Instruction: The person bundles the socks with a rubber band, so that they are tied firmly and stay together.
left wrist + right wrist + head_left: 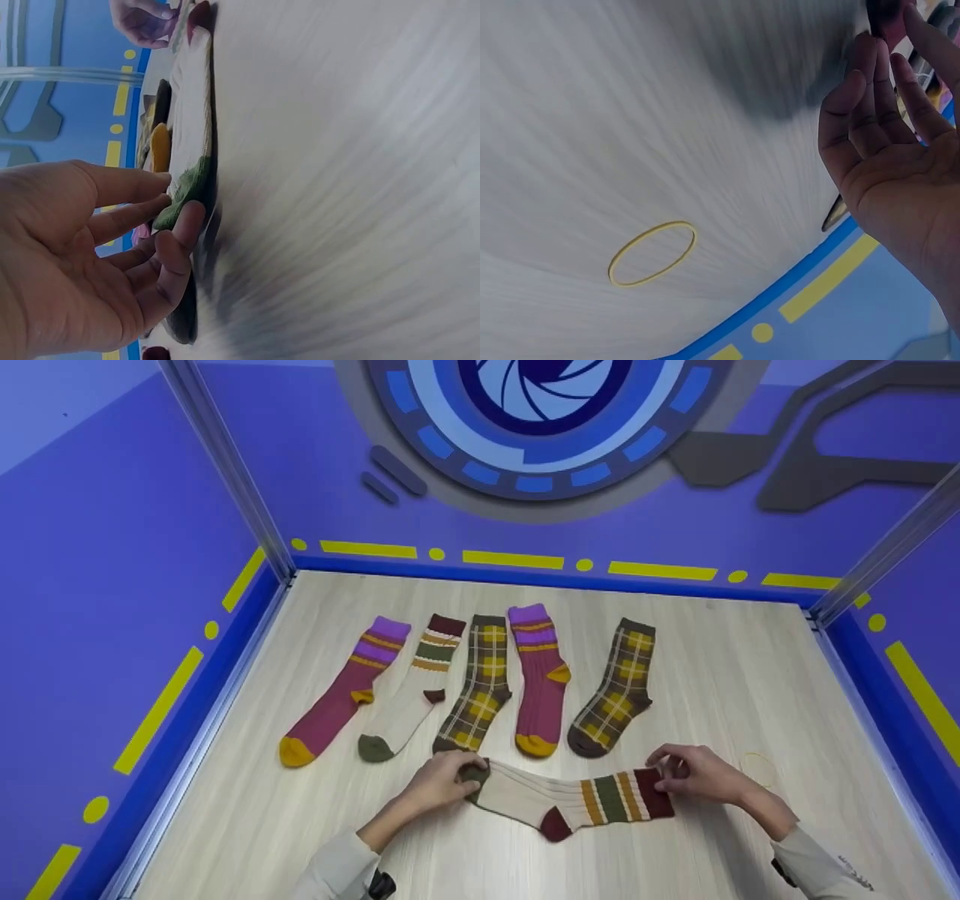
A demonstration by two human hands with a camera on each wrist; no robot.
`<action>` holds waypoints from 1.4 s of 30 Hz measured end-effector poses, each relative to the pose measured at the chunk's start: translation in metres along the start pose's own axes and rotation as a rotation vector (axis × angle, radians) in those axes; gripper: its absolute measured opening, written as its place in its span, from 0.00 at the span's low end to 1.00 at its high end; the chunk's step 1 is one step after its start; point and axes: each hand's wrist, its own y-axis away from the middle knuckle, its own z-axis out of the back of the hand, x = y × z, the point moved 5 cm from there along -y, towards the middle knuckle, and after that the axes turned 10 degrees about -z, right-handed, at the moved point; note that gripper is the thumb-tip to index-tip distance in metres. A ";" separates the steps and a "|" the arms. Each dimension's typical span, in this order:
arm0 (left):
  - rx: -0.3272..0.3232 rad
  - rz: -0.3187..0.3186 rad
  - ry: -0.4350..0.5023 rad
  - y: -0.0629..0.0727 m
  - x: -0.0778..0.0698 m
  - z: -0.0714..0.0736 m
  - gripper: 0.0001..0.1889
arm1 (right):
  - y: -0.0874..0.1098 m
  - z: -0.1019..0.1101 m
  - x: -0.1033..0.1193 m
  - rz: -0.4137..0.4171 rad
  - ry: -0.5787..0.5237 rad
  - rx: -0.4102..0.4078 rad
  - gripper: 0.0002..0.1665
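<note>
A cream ribbed sock (517, 791) with a green toe, maroon heel and striped maroon cuff lies sideways at the front of the row. At its toe end, my left hand (439, 784) pinches the green toe between thumb and fingers. The other end, the maroon cuff, is pinched by my right hand (705, 776). In the left wrist view, the green toe (186, 191) sits between the left fingertips. The right wrist view shows the right fingers (881, 90) at the cuff (889, 22), which is mostly cut off by the frame.
Behind the held sock lie a purple-cuffed sock (330, 712), a matching cream sock (409, 712), a plaid sock (487, 675), another purple-cuffed sock (536, 697) and a second plaid sock (619, 697). A thin yellow band (652, 285) rests right of the right hand. Blue walls (525, 532) enclose the table.
</note>
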 end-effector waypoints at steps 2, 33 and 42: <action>-0.003 0.001 0.056 0.001 0.001 0.002 0.11 | 0.000 0.004 0.001 -0.002 0.001 -0.015 0.18; -0.197 0.179 0.374 0.061 0.041 0.037 0.11 | -0.095 0.013 0.074 0.143 0.025 -0.058 0.16; -0.284 0.301 0.435 0.091 0.057 0.053 0.18 | -0.153 0.009 0.111 0.121 0.026 0.031 0.17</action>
